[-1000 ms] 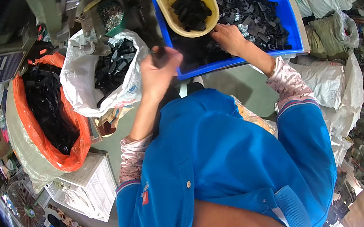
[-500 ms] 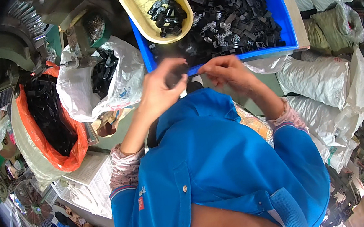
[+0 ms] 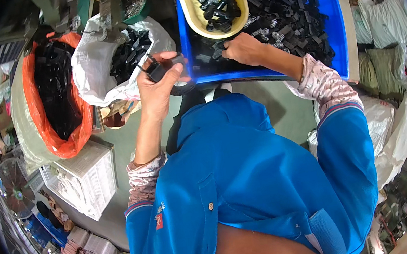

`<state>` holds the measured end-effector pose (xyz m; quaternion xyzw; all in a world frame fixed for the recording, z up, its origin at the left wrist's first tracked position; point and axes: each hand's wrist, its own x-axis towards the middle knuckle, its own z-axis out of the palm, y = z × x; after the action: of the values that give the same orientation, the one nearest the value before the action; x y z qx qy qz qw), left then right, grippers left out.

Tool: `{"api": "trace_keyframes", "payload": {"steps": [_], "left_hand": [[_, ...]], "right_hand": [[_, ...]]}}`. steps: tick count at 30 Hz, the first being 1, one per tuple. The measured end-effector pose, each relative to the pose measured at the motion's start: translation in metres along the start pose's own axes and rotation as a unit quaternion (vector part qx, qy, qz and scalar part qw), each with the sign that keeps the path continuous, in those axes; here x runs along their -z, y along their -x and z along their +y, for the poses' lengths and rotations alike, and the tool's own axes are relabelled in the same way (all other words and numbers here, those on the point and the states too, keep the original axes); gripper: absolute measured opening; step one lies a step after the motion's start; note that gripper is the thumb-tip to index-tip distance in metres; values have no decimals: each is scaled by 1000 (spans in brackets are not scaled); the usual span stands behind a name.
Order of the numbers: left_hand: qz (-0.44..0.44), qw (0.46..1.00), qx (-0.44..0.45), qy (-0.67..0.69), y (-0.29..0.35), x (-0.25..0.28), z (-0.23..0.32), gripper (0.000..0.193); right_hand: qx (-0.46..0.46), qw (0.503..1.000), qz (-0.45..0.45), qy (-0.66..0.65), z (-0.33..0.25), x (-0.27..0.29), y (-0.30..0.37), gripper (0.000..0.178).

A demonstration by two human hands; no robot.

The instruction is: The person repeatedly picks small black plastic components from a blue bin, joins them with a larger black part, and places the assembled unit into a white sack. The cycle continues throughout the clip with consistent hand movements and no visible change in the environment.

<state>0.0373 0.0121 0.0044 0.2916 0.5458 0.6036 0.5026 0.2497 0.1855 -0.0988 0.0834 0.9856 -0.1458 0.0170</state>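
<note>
My left hand point(image 3: 154, 93) is closed around a black plastic part point(image 3: 156, 71), held up beside the front left corner of a blue bin point(image 3: 339, 32). A second dark piece shows at its fingertips, partly blurred. My right hand point(image 3: 249, 49) reaches into the bin with its fingers pinched together; what they hold, if anything, is hidden. Loose black plastic parts point(image 3: 295, 22) fill the bin, with several metal springs point(image 3: 278, 38) among them. Over the bin's back left part sits a yellow tray point(image 3: 190, 18), with black parts and bits of metal heaped inside.
Left of the bin, a white sack point(image 3: 91, 72) stands open with black parts in it. Beyond it is an orange-lined bag point(image 3: 69, 142) of dark pieces. A white crate point(image 3: 95, 185) stands on the floor below. Full white sacks point(image 3: 380, 24) line the right side.
My hands were close together at the bin's front edge. Now they are apart: the left has moved left with the black part, the right into the bin. The view has shifted too.
</note>
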Motion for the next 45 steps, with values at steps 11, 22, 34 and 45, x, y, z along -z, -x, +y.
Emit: {"api": "trace_keyframes", "payload": {"steps": [11,22,34,45], "left_hand": [[20,1000,13,-18,10,8,-4,32],[-13,996,5,-93,14,-1,-3,32],[-22,987,-4,-162,17,-18,15,29],[21,985,-134,-109,12,-33,1,29]], "right_hand": [[52,997,-33,47,20,-28,-3,11],[-225,823,100,-512,-62,64,43,23],[11,933,311,-182,-105,108,-7,22],[-73,885,258,-380,-96,107,-13,25]]}}
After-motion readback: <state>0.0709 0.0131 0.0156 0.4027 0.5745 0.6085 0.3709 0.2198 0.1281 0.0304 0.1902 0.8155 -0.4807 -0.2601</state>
